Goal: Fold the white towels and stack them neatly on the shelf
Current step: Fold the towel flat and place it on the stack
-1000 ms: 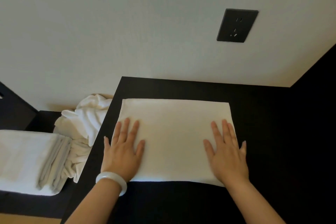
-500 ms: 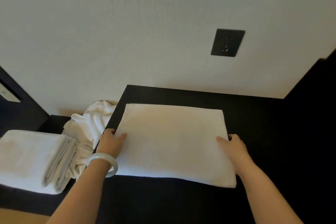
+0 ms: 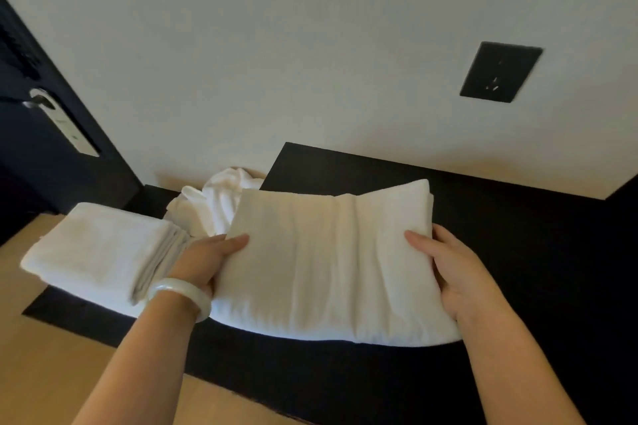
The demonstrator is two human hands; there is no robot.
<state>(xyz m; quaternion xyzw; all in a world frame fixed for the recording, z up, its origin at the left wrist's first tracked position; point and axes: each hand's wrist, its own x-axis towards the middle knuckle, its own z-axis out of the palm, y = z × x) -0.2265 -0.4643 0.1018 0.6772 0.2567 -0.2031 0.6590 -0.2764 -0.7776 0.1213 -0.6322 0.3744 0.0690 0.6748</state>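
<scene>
1. White terry is pinched at both ends: left hand [image 3: 203,260] and right hand [image 3: 455,272] each grip the folded towel [image 3: 328,266], thumbs on top.
2. It sags between them over the black tabletop [image 3: 518,252].
3. Folded stack [image 3: 93,252] lies just left; crumpled towels [image 3: 214,203] behind it.

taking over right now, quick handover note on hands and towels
Left hand grips the left end of the folded rectangular white cloth towel; right hand grips its right end, thumbs on top. The towel sags between them, above the black tabletop.
Done: this towel folded; stack of folded white towels on the low black shelf.
Left: set it on that stack, then fold the crumpled white towels behind.
</scene>
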